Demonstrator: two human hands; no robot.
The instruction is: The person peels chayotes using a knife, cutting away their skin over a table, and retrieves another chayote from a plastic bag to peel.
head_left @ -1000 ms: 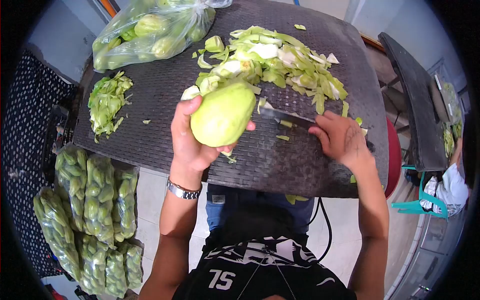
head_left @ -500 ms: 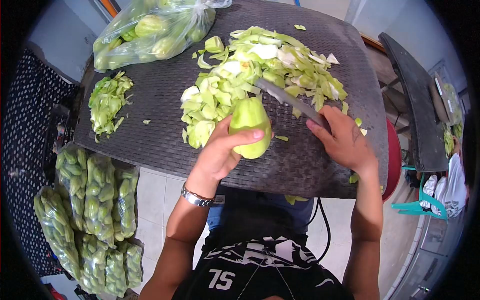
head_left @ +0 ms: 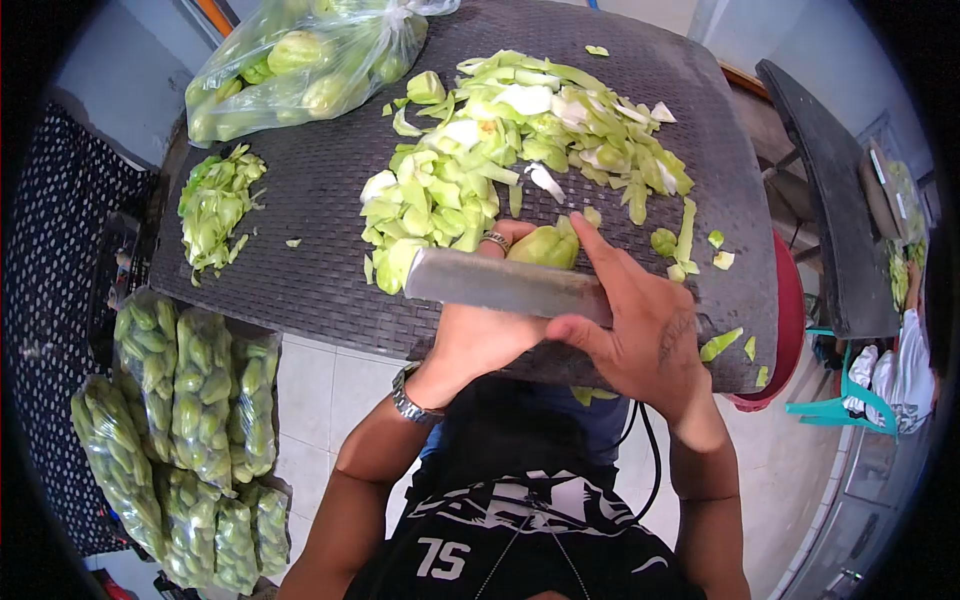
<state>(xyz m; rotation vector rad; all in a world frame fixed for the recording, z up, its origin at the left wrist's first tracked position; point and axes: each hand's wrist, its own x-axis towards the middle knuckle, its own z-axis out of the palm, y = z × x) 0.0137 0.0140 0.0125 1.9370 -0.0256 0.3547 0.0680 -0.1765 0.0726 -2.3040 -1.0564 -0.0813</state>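
My left hand is wrapped round a pale green vegetable, partly hidden behind the blade and both hands. My right hand grips a broad knife, whose blade lies level across and above my left hand, its tip toward the left. The knife's handle is hidden in the palm. Just beyond the hands, a heap of green and white peelings spreads over the dark woven table. A smaller pile of shavings sits at the table's left.
A clear bag of green vegetables rests at the table's back left. Several filled bags stand on the floor at left. A red round object is beside the right edge. Another dark table and a teal chair are at right.
The knife has swung leftward over my left hand, and both hands have come together round the vegetable. A few fresh green pieces now lie at the table's right side.
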